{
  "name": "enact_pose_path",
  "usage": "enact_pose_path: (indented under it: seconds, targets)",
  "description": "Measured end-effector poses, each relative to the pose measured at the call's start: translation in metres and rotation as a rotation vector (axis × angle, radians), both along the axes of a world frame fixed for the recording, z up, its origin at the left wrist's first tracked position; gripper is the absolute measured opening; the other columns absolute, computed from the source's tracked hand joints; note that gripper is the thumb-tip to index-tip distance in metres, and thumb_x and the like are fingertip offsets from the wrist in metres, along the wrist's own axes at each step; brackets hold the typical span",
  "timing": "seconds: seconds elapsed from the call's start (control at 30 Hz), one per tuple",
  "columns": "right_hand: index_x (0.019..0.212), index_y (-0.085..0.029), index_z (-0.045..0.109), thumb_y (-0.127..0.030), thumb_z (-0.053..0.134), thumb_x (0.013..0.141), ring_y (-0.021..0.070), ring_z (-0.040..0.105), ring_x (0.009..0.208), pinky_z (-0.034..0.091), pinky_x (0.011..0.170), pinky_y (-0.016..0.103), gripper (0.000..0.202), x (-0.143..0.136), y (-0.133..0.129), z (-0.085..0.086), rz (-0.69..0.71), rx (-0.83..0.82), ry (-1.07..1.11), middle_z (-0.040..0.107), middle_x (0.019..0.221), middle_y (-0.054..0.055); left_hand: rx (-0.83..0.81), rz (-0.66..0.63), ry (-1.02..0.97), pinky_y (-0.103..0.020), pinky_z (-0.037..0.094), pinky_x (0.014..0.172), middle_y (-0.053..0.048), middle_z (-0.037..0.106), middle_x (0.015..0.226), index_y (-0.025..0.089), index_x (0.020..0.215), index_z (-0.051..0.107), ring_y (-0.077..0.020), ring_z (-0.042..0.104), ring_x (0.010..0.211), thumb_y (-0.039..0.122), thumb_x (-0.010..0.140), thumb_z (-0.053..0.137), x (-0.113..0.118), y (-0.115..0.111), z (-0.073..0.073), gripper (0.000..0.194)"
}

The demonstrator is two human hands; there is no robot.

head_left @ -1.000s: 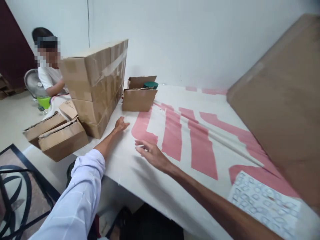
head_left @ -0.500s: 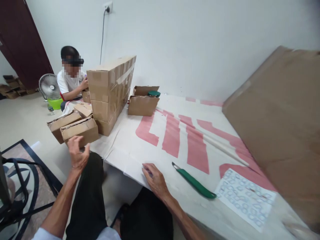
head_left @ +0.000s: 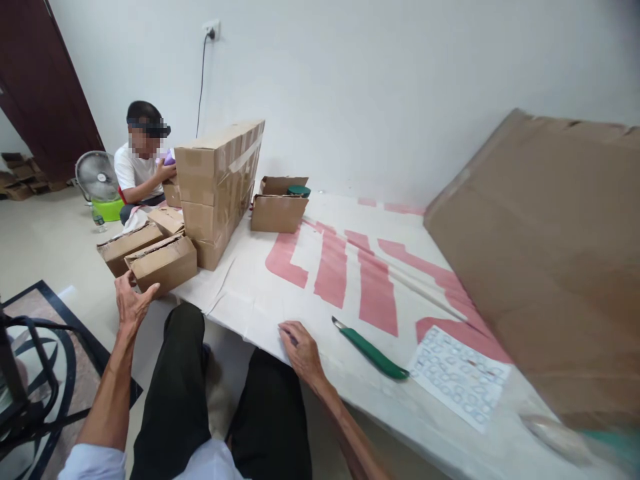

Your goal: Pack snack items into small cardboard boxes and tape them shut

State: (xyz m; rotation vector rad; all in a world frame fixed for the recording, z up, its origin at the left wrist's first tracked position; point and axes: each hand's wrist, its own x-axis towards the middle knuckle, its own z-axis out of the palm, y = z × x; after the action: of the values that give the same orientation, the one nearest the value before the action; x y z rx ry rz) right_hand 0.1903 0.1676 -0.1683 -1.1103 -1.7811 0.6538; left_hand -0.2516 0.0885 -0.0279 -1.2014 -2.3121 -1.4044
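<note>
Your right grip (head_left: 301, 351) at the edge of the surface (head_left: 243, 297); your left grip (head_left: 133, 300) at the near carton (head_left: 167, 268).
Your right grip is loosely curled, contents not discernible; a green-handled cutter (head_left: 373, 353) lies to its right, just beside a printed sheet (head_left: 463, 377); your left grip is spread at the near carton's left end, hold not discernible; beyond stand taped cartons (head_left: 199, 220), then an open carton (head_left: 275, 215); a co-worker (head_left: 127, 170) sits farther back.

carton (head_left: 170, 265) at left edge of table (head_left: 250, 300) | box stack (head_left: 200, 193) behind-right | knife (head_left: 373, 350) on table, left of sheet (head_left: 460, 377)
</note>
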Motion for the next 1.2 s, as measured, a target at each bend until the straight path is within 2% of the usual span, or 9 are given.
enact_pose_path:
  seconds: [0.17, 0.3, 0.4, 0.5, 0.67, 0.77, 0.87, 0.97, 1.2]
  targets:
    - [0.092, -0.023, 0.074, -0.042, 0.054, 0.098, 0.0278, 0.074, 0.093, 0.061, 0.092, 0.045, 0.028, 0.002, 0.0, 0.002, 0.011, -0.018, 0.001, 0.077, 0.097, 0.012, -0.024, -0.092, -0.042, -0.053, 0.064, 0.097, -0.013, 0.059, 0.131, 0.023, 0.119, 0.059, -0.0352, 0.064, 0.125, 0.043, 0.065, 0.088, -0.011, 0.002, 0.004, 0.065]
    - [0.09, -0.023, 0.074, -0.043, 0.055, 0.098, 0.028, 0.074, 0.092, 0.062, 0.09, 0.044, 0.028, 0.003, 0.001, 0.002, 0.003, -0.022, 0.006, 0.077, 0.095, 0.011, -0.004, -0.118, -0.008, -0.054, 0.06, 0.108, -0.015, 0.053, 0.14, 0.022, 0.116, 0.057, -0.0364, 0.057, 0.136, 0.039, 0.063, 0.089, -0.014, 0.013, 0.006, 0.064]
    - [0.089, -0.024, 0.074, -0.044, 0.056, 0.097, 0.0281, 0.074, 0.091, 0.062, 0.089, 0.044, 0.028, 0.004, 0.001, 0.0, -0.023, -0.022, 0.01, 0.078, 0.094, 0.011, -0.027, -0.108, 0.045, -0.056, 0.057, 0.112, -0.016, 0.05, 0.141, 0.023, 0.113, 0.059, -0.0391, 0.053, 0.142, 0.04, 0.065, 0.089, -0.004, 0.009, -0.003, 0.06]
    - [0.088, -0.024, 0.075, -0.044, 0.056, 0.097, 0.0279, 0.075, 0.09, 0.062, 0.087, 0.043, 0.029, 0.007, 0.0, -0.005, -0.035, -0.023, 0.013, 0.078, 0.094, 0.011, -0.032, -0.121, 0.045, -0.055, 0.06, 0.106, -0.016, 0.047, 0.144, 0.024, 0.119, 0.059, -0.041, 0.049, 0.145, 0.044, 0.067, 0.089, 0.005, 0.0, -0.015, 0.064]
    - [0.088, -0.024, 0.077, -0.046, 0.059, 0.096, 0.0271, 0.075, 0.09, 0.063, 0.084, 0.041, 0.029, 0.016, 0.0, -0.017, -0.044, -0.006, -0.002, 0.079, 0.094, 0.01, -0.002, -0.209, -0.031, -0.055, 0.06, 0.104, -0.018, 0.035, 0.16, 0.025, 0.129, 0.057, -0.0432, 0.042, 0.152, 0.049, 0.065, 0.093, -0.011, 0.001, -0.023, 0.078]
    - [0.087, -0.022, 0.078, -0.046, 0.06, 0.096, 0.0259, 0.075, 0.088, 0.063, 0.084, 0.039, 0.031, 0.021, 0.002, -0.021, -0.038, 0.018, -0.014, 0.079, 0.092, 0.01, 0.013, -0.296, -0.029, -0.058, 0.055, 0.11, -0.017, 0.045, 0.15, 0.023, 0.129, 0.057, -0.0415, 0.047, 0.146, 0.049, 0.061, 0.096, -0.024, 0.012, -0.022, 0.083]
    - [0.086, -0.022, 0.079, -0.047, 0.062, 0.096, 0.0253, 0.075, 0.086, 0.063, 0.086, 0.039, 0.032, 0.022, 0.001, -0.022, -0.04, 0.024, -0.024, 0.079, 0.091, 0.01, 0.022, -0.307, 0.021, -0.057, 0.054, 0.112, -0.012, 0.052, 0.133, 0.023, 0.123, 0.06, -0.0376, 0.054, 0.134, 0.047, 0.059, 0.097, -0.023, 0.016, -0.021, 0.078]
    - [0.085, -0.023, 0.079, -0.048, 0.062, 0.096, 0.0255, 0.075, 0.085, 0.063, 0.084, 0.04, 0.033, 0.021, 0.0, -0.019, -0.05, 0.023, -0.024, 0.079, 0.089, 0.009, 0.041, -0.27, 0.041, -0.054, 0.059, 0.106, -0.012, 0.05, 0.131, 0.022, 0.12, 0.061, -0.0365, 0.056, 0.13, 0.044, 0.059, 0.097, -0.013, 0.002, -0.025, 0.074]
    - [0.086, -0.022, 0.078, -0.053, 0.064, 0.092, 0.0256, 0.074, 0.086, 0.062, 0.081, 0.04, 0.034, 0.016, -0.004, -0.011, -0.086, -0.025, -0.007, 0.079, 0.091, 0.01, 0.044, -0.249, 0.001, -0.046, 0.068, 0.086, -0.015, 0.049, 0.141, 0.022, 0.125, 0.058, -0.0371, 0.058, 0.133, 0.041, 0.063, 0.094, 0.017, -0.058, -0.035, 0.075]
